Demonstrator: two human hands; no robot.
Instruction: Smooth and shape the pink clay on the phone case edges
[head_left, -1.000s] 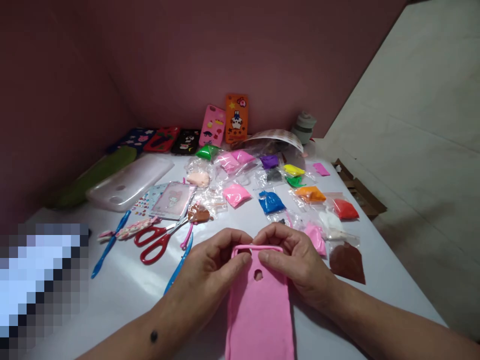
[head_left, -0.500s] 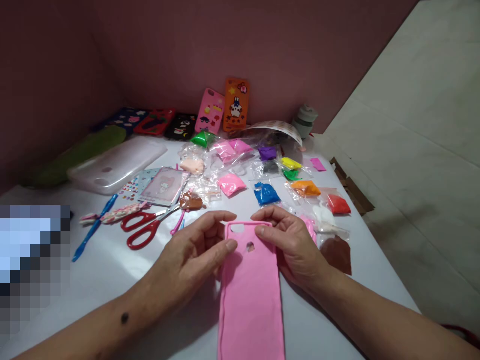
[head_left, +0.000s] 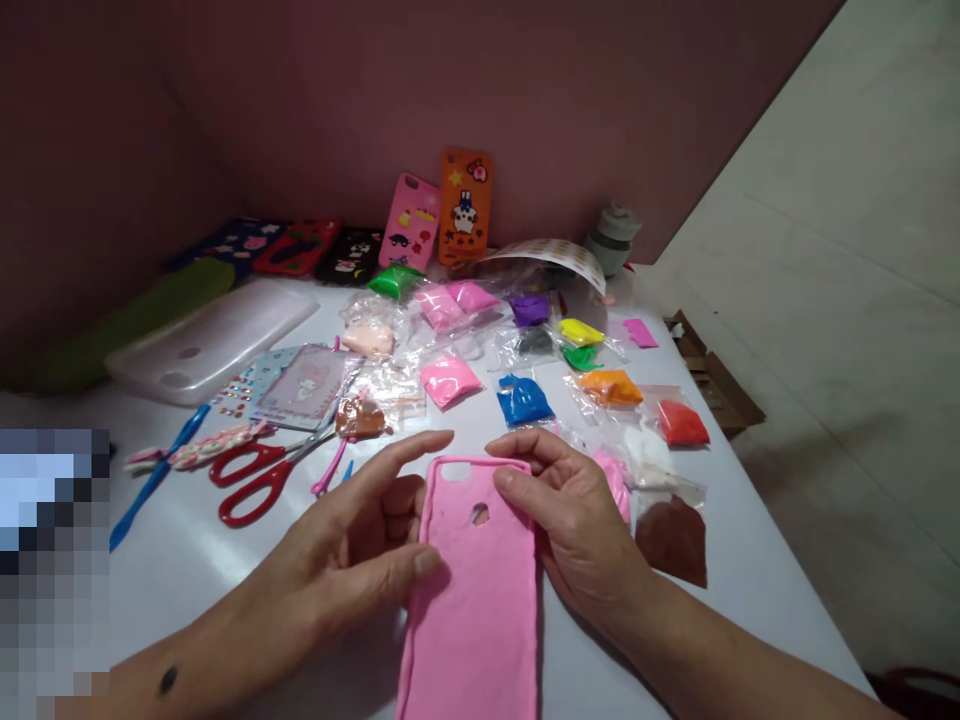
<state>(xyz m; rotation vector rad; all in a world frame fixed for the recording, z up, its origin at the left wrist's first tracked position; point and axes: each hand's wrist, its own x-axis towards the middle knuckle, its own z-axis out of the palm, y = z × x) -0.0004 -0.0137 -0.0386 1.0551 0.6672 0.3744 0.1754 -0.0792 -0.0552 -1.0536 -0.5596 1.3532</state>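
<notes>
A phone case covered in pink clay [head_left: 476,620] lies in front of me, with a raised rim and two openings near its far end. My right hand [head_left: 585,520] pinches the far right corner, thumb on the face and index finger over the rim. At the left edge, my left hand [head_left: 352,550] holds the case between its thumb and curled fingers, its index finger stretched out past the far left corner. Close beyond the hands lie red-handled scissors [head_left: 251,480], a bag of brown clay [head_left: 364,417] and a bag of blue clay [head_left: 525,400].
Several decorated phone cases, among them an orange one [head_left: 465,205], stand or lie at the back wall. A clear phone case [head_left: 214,335] lies left. Clay bags, such as a red one [head_left: 682,422], spread across the right. A lidded cup [head_left: 613,238] stands behind.
My left hand has slid its thumb down the case's left edge and opened its index finger outward. The right hand keeps its pinch. The view has shifted slightly.
</notes>
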